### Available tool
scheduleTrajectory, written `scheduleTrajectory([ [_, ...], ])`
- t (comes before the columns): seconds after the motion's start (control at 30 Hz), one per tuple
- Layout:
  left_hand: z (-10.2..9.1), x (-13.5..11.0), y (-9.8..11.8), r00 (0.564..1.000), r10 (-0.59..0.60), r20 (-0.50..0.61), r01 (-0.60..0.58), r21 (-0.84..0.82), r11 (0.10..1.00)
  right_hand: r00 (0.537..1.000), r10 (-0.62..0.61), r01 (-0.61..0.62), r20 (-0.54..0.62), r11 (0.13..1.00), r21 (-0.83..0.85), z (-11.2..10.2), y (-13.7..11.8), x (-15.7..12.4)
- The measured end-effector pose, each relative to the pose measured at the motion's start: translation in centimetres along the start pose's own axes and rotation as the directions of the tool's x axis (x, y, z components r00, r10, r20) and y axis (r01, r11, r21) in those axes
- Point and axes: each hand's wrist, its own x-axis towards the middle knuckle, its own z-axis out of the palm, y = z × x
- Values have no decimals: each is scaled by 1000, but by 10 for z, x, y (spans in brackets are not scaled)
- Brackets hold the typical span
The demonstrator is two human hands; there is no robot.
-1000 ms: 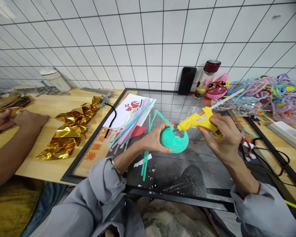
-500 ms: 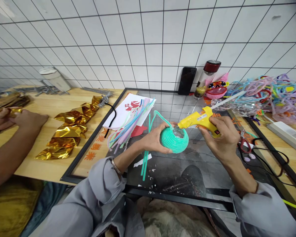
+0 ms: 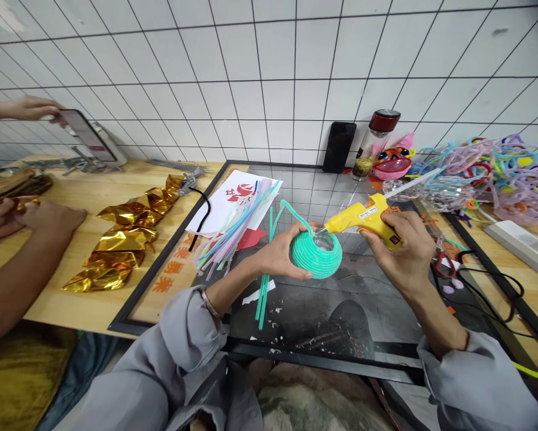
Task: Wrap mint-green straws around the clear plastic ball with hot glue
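Observation:
My left hand (image 3: 278, 256) is closed round a small bowl-shaped object wound in teal tubing (image 3: 316, 255), held above a glass-topped board (image 3: 327, 299). A loose teal tube end (image 3: 291, 211) arcs up from it. My right hand (image 3: 406, 245) grips a yellow glue gun (image 3: 362, 219), whose nozzle touches the open top rim of the wound object. A white glue stick (image 3: 412, 181) sticks out of the gun's back.
Pastel tubes (image 3: 237, 227) lie on a white sheet (image 3: 233, 200) left of my hands. Gold foil (image 3: 125, 239) lies on the wooden table, where another person's arm (image 3: 21, 263) rests. A hand at far left holds a tablet (image 3: 87, 134). Phone (image 3: 339, 146), jar (image 3: 376, 142), tangled tubes (image 3: 497, 170) behind.
Another person's hand has brought a tablet in at the upper left, covering the white jar there. The glue gun's nozzle has shifted slightly left onto the rim.

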Motion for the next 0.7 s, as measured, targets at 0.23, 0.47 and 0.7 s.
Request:
scheduleTrajectory([
  [0.23, 0, 0, -1, 1000, -1, 3, 1, -4, 1000, 1000, -7, 7, 25, 1000, 10, 0, -1, -1],
  [0.47, 0, 1, 1, 1000, 0, 9, 0, 9, 1000, 998, -25, 24, 58, 999, 34, -2, 0, 0],
  [0.7, 0, 0, 0, 1000, -15, 0, 15, 8, 1000, 1000, 15, -15, 20, 1000, -19, 1, 2, -2],
])
